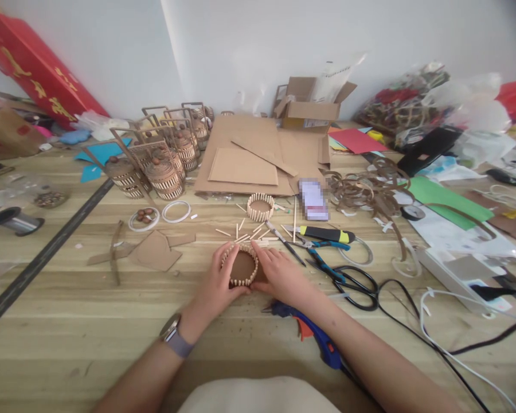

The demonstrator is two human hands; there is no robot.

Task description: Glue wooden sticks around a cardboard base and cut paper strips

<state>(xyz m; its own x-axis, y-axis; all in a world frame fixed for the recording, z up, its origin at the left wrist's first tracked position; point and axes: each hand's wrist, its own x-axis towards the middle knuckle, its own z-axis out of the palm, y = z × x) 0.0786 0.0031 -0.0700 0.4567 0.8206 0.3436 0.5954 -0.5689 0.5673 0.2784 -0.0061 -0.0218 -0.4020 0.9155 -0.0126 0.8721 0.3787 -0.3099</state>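
My left hand (217,284) and my right hand (279,275) cup a small round cardboard basket (242,267) ringed with short wooden sticks, resting on the wooden table (69,321). Both hands' fingers curl around its rim from either side. A second, similar stick-ringed basket (260,206) stands just beyond, with loose wooden sticks (245,232) scattered between them. A blue glue gun (313,335) lies under my right forearm. My left wrist wears a watch (175,335).
Finished basket models (163,166) stand at the back left, cardboard sheets (249,155) and an open box (312,106) behind. Right of my hands lie a utility knife (324,234), pliers (322,255), scissors (355,281), cables (434,338), cardboard strips (365,186) and coloured paper (447,198).
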